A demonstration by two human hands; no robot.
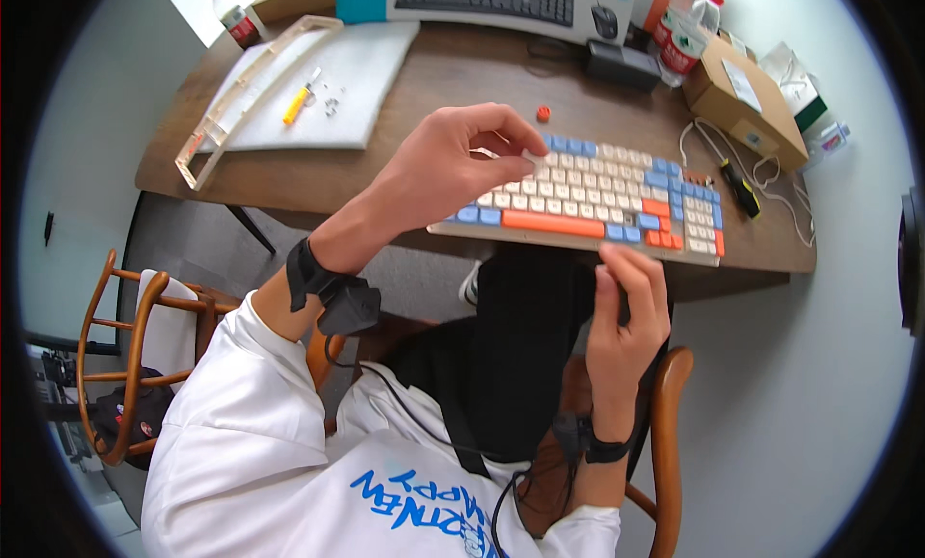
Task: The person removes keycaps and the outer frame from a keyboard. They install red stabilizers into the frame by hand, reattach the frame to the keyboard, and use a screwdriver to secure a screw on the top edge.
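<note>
The brown surface (462, 86) has my keyboard (568, 190) along its near edge, probably for easy reach. I see a narrow grip on the left hand (462, 158) above the keys, right hand (628, 322) similar just off the front; can't tell if either's fully closed or holding anything. Small orange piece (543, 114) sits behind.

Between the foam (356, 91) and the keyboard (568, 190), bare desk (453, 81) runs to the far box (482, 1); the left hand (458, 163) fills its near end. Beyond the keyboard there is passage around an orange cube (543, 114), up to a black case (621, 65). At right, screwdriver (740, 188), cable and carton (744, 100) crowd the way. The right hand (628, 332) obstructs part of the near edge.
</note>
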